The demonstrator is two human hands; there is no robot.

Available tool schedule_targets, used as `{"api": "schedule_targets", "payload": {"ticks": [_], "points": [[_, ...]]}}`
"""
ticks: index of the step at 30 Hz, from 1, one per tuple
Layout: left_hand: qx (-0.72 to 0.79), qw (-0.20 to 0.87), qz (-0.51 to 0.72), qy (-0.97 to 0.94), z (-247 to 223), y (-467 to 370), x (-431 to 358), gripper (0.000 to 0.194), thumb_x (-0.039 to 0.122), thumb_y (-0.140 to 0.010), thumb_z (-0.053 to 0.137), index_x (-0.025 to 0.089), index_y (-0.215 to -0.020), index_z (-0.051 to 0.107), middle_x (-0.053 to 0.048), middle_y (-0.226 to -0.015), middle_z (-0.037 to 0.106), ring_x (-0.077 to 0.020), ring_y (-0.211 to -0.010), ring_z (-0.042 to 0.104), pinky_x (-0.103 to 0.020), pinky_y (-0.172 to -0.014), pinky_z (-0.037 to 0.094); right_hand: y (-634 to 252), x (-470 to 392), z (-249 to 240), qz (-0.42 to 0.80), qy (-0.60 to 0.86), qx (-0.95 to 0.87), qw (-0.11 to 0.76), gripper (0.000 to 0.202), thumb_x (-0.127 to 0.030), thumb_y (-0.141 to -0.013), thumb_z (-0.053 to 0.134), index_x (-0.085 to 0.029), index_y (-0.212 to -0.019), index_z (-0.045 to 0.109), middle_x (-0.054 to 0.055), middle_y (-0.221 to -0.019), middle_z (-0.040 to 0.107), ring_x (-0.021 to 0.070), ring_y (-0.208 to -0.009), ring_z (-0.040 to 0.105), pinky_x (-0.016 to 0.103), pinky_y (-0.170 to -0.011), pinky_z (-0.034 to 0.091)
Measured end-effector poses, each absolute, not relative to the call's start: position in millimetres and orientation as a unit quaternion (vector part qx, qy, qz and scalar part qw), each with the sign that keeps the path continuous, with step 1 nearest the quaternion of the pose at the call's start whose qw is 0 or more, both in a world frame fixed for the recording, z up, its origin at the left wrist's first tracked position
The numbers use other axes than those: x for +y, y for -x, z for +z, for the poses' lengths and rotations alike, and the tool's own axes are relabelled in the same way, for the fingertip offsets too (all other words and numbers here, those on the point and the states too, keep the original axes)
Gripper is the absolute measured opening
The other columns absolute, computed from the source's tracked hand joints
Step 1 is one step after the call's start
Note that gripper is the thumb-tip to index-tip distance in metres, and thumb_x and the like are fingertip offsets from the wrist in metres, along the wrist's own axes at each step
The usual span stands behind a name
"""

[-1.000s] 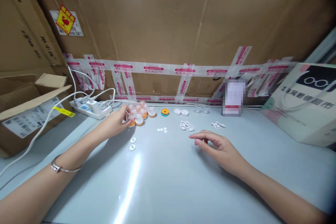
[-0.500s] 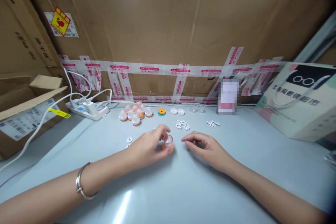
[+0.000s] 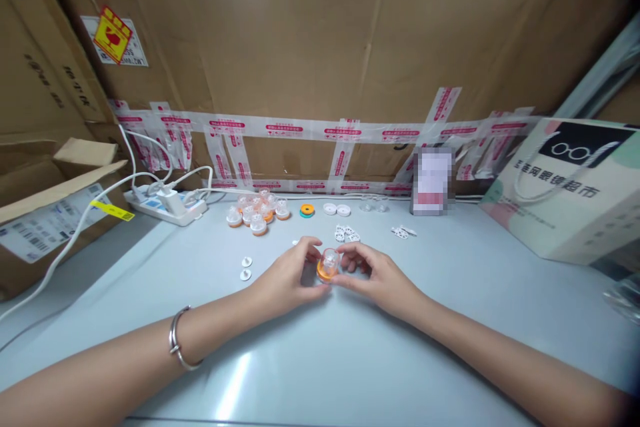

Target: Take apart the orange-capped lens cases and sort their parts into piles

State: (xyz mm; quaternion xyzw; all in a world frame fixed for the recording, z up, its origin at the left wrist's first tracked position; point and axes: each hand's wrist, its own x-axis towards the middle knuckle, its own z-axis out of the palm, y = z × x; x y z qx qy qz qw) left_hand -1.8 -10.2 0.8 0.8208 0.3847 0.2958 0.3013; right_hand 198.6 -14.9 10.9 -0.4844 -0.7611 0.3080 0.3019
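A small clear dome with an orange base [image 3: 328,267] stands between my two hands, tilted a little. My left hand [image 3: 295,273] has its fingers and thumb round the left side of it. From the right, the fingers and thumb of my right hand [image 3: 373,273] grip the same piece. Two small white discs with stems [image 3: 246,268] lie left of my left hand. Beyond the hands are several white perforated parts [image 3: 347,234], two white rings [image 3: 337,210] and an orange and teal pair of rings [image 3: 307,211].
A cluster of finished-looking clear and orange domes [image 3: 258,213] sits at the back left, near a power strip [image 3: 173,211] with white cables. An open carton [image 3: 50,213] is at the far left. A phone [image 3: 433,183] and a paper bag [image 3: 565,193] stand right.
My right hand has moved left and closed on the domed piece, which has shifted slightly right and tilted. My left hand has moved slightly right, uncovering the white discs.
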Motion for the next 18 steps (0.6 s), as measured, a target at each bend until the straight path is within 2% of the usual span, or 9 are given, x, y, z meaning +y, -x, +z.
{"api": "schedule_targets", "payload": {"ticks": [8, 12, 18], "points": [[0.377, 0.32, 0.324, -0.807, -3.7, -1.8, -9.8, 0.038, 0.027, -0.078, 0.055, 0.02, -0.109, 0.036, -0.006, -0.098, 0.058, -0.0151, -0.084, 0.056, -0.03, -0.074, 0.046, -185.8, -5.8, 10.8, 0.319, 0.457, -0.78, 0.286, 0.033, -0.046, -0.069, 0.062, -0.02, -0.088, 0.054, -0.003, -0.066, 0.054, 0.011, -0.059, 0.049, 0.023, -0.056, 0.039], [0.375, 0.337, 0.332, -0.798, -3.7, 1.3, -10.5, 0.038, 0.025, -0.076, 0.056, 0.019, -0.108, 0.036, -0.006, -0.097, 0.059, -0.0145, -0.085, 0.056, -0.029, -0.077, 0.046, -179.3, -1.2, 7.2, 0.315, 0.465, -0.774, 0.293, 0.032, -0.047, -0.068, 0.063, -0.019, -0.081, 0.055, -0.003, -0.064, 0.054, 0.0102, -0.057, 0.047, 0.022, -0.053, 0.037], [0.386, 0.336, 0.337, -0.79, -5.7, 2.5, -12.1, 0.045, 0.028, -0.068, 0.066, 0.019, -0.104, 0.04, -0.003, -0.093, 0.057, -0.014, -0.081, 0.056, -0.027, -0.073, 0.046, -174.6, -5.2, -0.9, 0.328, 0.454, -0.76, 0.33, 0.033, -0.046, -0.068, 0.063, -0.017, -0.082, 0.057, -0.002, -0.064, 0.055, 0.0094, -0.056, 0.046, 0.021, -0.052, 0.037]]}}
